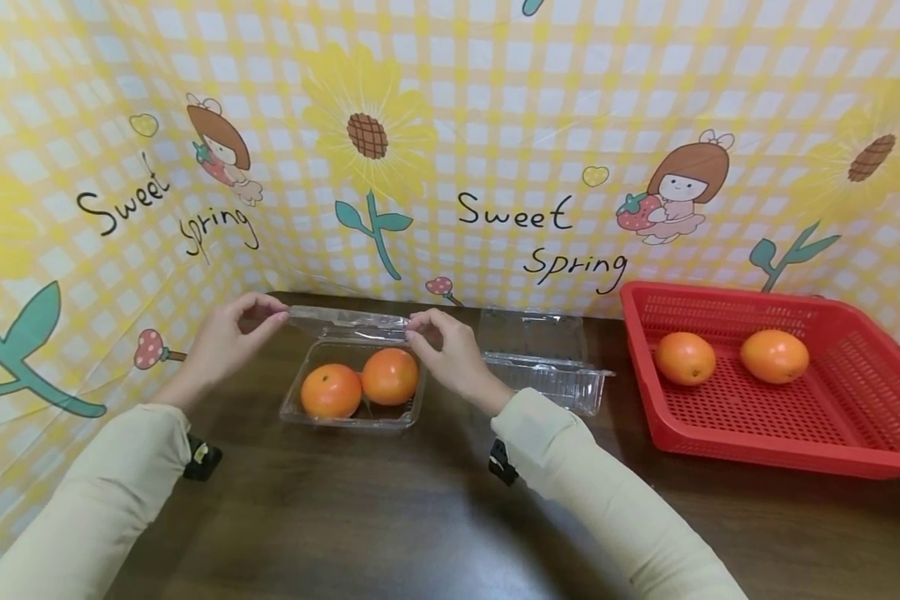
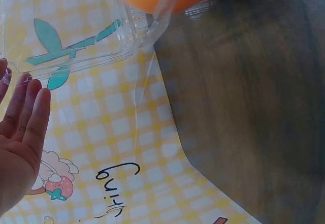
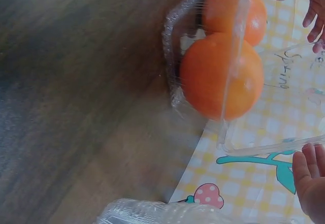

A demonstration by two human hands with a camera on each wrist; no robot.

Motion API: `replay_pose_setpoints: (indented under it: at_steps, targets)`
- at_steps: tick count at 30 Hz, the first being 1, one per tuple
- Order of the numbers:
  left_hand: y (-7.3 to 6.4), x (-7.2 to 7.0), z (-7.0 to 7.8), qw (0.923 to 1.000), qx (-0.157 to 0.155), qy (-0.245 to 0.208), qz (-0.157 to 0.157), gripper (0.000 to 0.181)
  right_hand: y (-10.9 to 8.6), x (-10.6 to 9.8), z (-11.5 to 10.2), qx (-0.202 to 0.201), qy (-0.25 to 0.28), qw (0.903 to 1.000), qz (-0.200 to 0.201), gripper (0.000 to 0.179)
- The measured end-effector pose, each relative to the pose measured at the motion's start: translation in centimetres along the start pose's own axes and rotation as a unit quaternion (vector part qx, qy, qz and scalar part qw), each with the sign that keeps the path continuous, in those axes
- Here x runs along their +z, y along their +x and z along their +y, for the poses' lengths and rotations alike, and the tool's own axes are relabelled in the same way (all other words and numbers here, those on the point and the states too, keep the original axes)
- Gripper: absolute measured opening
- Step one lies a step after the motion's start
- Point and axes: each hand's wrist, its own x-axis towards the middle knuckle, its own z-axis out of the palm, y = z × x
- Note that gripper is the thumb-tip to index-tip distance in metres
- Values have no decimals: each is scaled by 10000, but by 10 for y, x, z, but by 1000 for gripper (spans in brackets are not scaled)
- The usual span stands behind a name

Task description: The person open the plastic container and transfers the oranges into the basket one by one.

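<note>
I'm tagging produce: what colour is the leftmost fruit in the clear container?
The leftmost fruit is orange with a small dark spot; the head view shows it best.

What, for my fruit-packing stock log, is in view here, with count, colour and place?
Oranges: 2, orange, side by side in the first clamshell
First clamshell: 1, clear, on the table between the hands, its lid raised
Second clamshell: 1, clear, right of the first
Basket oranges: 2, orange, apart in the basket
Plastic basket: 1, red, right end of the table
Table: 1, dark brown, under everything
Sunflower-print checked cloth: count unclear, yellow and white, behind and left
Wrist devices: 2, black, at the cuffs
Sleeves: 2, cream, on both arms
Left hand: 1, bare, pinching the lid's left corner
Right hand: 1, bare, pinching its right corner
</note>
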Motion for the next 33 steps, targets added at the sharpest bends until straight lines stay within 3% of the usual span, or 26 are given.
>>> replay_pose_setpoints:
  at_steps: [13, 24, 33]
  targets:
    - [18, 0, 1, 9990, -413, 147, -24, 28, 17, 1, -2, 626, 328, 9970, 303, 17]
    - [42, 3, 6, 9992, -261, 193, -244, 30, 30, 1, 2, 1211, 769, 9870, 719, 24]
    - [56, 7, 5, 9977, -630, 70, -234, 29, 37, 2, 1, 1675, 1069, 9772, 742, 30]
